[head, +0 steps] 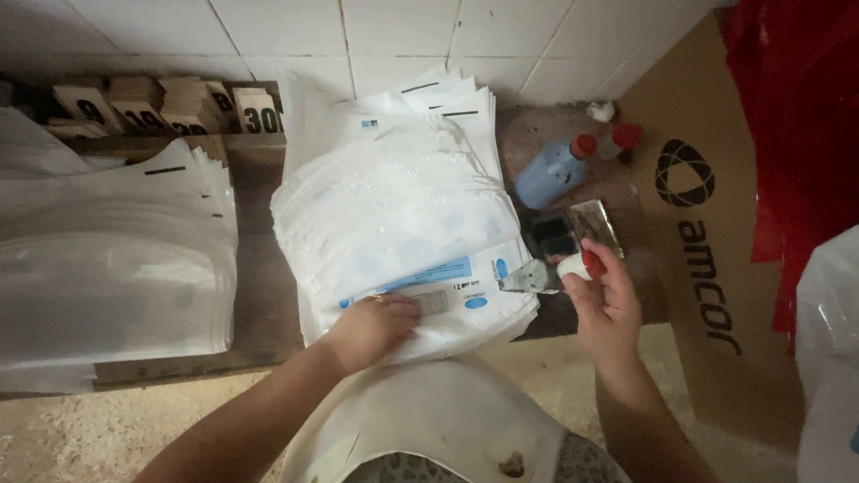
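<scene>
A tall stack of white plastic pouches (394, 215) with blue printing lies on a wooden bench in front of me. My left hand (371, 329) presses flat on the near edge of the top pouch. Just right of the stack, my right hand (601, 295) grips a small stamp (573, 266) with a red knob and a metal clip-like end. Its metal end touches the stack's right corner. An open black ink pad (559, 234) in a shiny metal tin sits just behind that hand.
A second stack of white pouches (107, 259) lies to the left. Wooden number blocks (161, 105) line the tiled wall. A blue bottle with a red cap (553, 170) stands behind the ink pad. A brown cardboard box (716, 241) and red cloth (796, 125) are on the right.
</scene>
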